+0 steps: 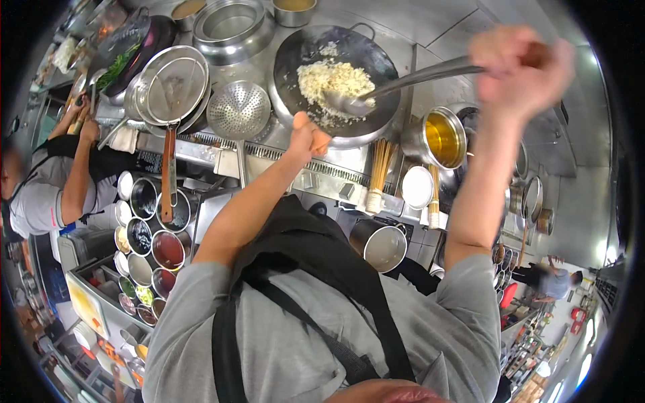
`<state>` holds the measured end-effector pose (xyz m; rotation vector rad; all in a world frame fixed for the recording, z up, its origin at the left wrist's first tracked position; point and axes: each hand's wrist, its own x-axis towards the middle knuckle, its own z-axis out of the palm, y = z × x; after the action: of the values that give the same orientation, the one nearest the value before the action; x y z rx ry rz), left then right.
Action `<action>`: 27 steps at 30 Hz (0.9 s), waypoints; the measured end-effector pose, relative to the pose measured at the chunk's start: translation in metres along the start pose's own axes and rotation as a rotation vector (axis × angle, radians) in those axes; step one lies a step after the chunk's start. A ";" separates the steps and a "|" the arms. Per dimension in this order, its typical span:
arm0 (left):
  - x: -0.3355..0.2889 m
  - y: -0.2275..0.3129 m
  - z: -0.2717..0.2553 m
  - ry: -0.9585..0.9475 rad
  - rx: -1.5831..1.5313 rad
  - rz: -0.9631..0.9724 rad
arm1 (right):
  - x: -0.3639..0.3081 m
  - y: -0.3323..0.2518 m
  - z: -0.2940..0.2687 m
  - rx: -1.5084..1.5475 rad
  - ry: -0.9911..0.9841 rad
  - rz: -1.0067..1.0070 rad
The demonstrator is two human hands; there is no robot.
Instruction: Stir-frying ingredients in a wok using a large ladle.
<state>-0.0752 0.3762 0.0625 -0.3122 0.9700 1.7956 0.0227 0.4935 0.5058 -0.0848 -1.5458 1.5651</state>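
Note:
My left hand (310, 138) is closed on an orange-brown cloth (320, 143) at the near rim of a dark wok (290, 75). Pale fried rice with yellowish bits (329, 79) lies in the wok, with loose grains up its sides. Raised at the right, my right hand (514, 64) is blurred by motion but wrapped round the handle of a long metal ladle (430, 72). The ladle's bowl rests in the rice on the right side of the wok. What part of the wok the cloth grips is hidden under my fingers.
Left of the wok lie a perforated skimmer (238, 109) and a wire strainer (173, 84). A pot of yellow oil (443, 138) and bamboo brushes (381, 171) stand right. Sauce containers (168, 248) fill the lower left. A co-worker (50, 181) works at the far left.

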 end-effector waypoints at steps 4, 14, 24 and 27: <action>0.002 0.009 0.003 0.135 0.095 0.071 | 0.010 -0.061 -0.041 0.196 -0.520 -0.225; 0.000 0.017 0.007 -0.049 0.154 -0.137 | -0.037 0.128 -0.049 0.161 0.115 -0.112; 0.018 0.011 -0.008 -0.077 -0.012 -0.090 | -0.060 0.190 -0.059 -0.429 -0.210 -0.106; 0.018 0.015 -0.010 -0.095 -0.003 -0.150 | -0.063 0.112 -0.110 0.202 -0.018 0.119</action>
<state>-0.0983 0.3782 0.0519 -0.2917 0.8547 1.6607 0.0678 0.5599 0.3571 -0.0500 -1.4100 1.8127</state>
